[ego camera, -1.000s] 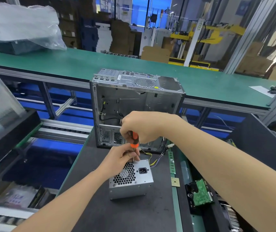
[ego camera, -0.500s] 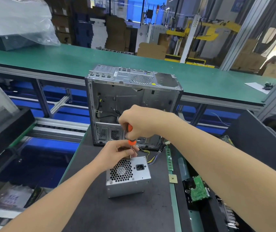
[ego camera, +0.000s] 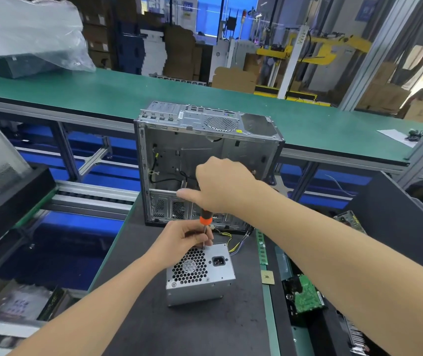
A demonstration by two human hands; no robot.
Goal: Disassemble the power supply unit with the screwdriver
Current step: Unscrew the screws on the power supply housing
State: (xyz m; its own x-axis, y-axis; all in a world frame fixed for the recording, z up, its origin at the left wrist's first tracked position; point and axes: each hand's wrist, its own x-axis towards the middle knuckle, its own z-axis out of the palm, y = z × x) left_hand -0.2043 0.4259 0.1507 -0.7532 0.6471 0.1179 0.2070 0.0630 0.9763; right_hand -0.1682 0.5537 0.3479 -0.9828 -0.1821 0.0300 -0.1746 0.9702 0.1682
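- The power supply unit (ego camera: pixel 200 273) is sitting on the dark counter (ego camera: pixel 179 327), with its fan grille and power socket facing up.
- The right hand (ego camera: pixel 220 186) is hovering above the unit's far edge, wrapping its fingers round the handle of the screwdriver (ego camera: pixel 206 220) with the thumb sticking out to the left.
- The screwdriver is standing nearly upright, with its orange collar showing below the fist and its metal shaft reaching down to the unit's far top edge.
- The left hand (ego camera: pixel 182 240) is resting at the unit's far left corner, pinching the shaft with curled fingers just above the tip.
- Coloured wires (ego camera: pixel 233 244) are trailing from the unit's far right side.
- An open, bare computer case (ego camera: pixel 205 140) is standing on the counter just beyond the unit.
- To the unit's right, a green memory stick (ego camera: pixel 261 249), a small square chip (ego camera: pixel 267 277) and a hard drive (ego camera: pixel 305 299) with its green board up are lying near the counter's edge.
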